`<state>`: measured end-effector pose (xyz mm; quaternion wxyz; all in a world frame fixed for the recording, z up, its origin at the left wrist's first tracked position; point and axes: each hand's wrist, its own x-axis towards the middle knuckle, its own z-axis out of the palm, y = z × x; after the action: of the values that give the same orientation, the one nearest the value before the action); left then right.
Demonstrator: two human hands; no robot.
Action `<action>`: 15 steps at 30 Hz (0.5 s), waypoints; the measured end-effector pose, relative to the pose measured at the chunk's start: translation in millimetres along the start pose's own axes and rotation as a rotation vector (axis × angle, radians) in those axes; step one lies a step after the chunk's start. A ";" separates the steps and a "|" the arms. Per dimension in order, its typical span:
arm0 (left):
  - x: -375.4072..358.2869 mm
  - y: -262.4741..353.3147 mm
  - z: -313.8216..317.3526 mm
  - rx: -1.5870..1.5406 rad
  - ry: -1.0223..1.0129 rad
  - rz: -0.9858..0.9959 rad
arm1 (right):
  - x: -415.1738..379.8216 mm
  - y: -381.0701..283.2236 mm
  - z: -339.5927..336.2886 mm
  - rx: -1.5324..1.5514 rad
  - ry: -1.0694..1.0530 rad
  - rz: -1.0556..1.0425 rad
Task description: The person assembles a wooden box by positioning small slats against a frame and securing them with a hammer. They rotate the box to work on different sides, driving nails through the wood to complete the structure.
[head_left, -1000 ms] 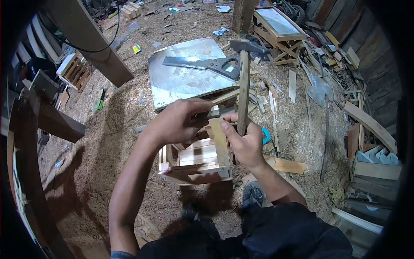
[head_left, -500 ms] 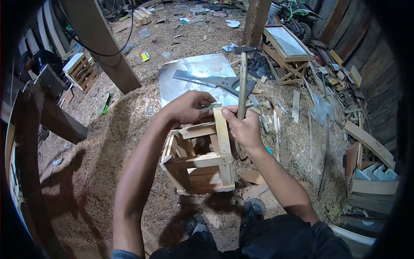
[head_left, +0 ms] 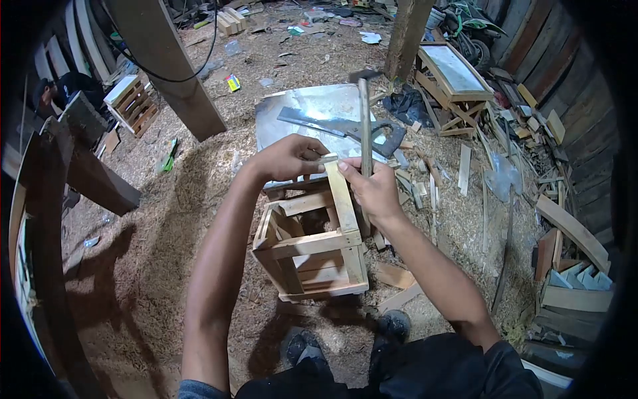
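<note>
A small open wooden frame (head_left: 312, 247) made of nailed slats stands on the ground before my feet. One slat (head_left: 341, 196) lies along its top right side, its far end between my hands. My left hand (head_left: 297, 158) is closed at that far end, its fingertips gripping the slat. My right hand (head_left: 375, 191) is wrapped round the handle of a hammer (head_left: 365, 123), which points upward with its dark head at the top. The thumb of that hand presses on the slat's edge. Whether a nail is between the fingers cannot be made out.
A hand saw (head_left: 332, 126) lies on a shiny metal sheet (head_left: 272, 106) beyond the frame. Wooden posts (head_left: 169, 73) rise left and right. Wood scraps (head_left: 399, 274) lie on the shavings-covered ground. A person (head_left: 63, 90) crouches at the far left near a slatted crate (head_left: 133, 106).
The hammer has turned slightly and its head now shows clearly at the top. Both hands stay at the slat's far end. The whole view has shifted a little.
</note>
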<state>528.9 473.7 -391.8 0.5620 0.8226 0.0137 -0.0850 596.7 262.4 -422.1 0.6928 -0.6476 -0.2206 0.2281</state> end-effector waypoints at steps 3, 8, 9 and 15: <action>1.1 -9.3 4.9 -0.030 0.021 0.041 | -6.9 -5.8 0.1 0.072 0.042 0.059; -3.9 -4.2 10.7 0.063 0.069 0.028 | -26.9 -22.4 -10.2 0.192 -0.029 0.144; -5.9 -0.1 11.0 0.135 0.095 0.040 | -32.1 -24.0 -12.3 0.194 -0.046 0.159; -64.3 17.0 43.4 0.578 0.787 0.315 | -73.1 12.1 -43.1 -0.066 0.072 0.154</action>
<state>462.2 431.8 -381.5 0.2701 0.9061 0.0763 0.3165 563.8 184.8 -437.6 0.6590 -0.6927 -0.1526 0.2501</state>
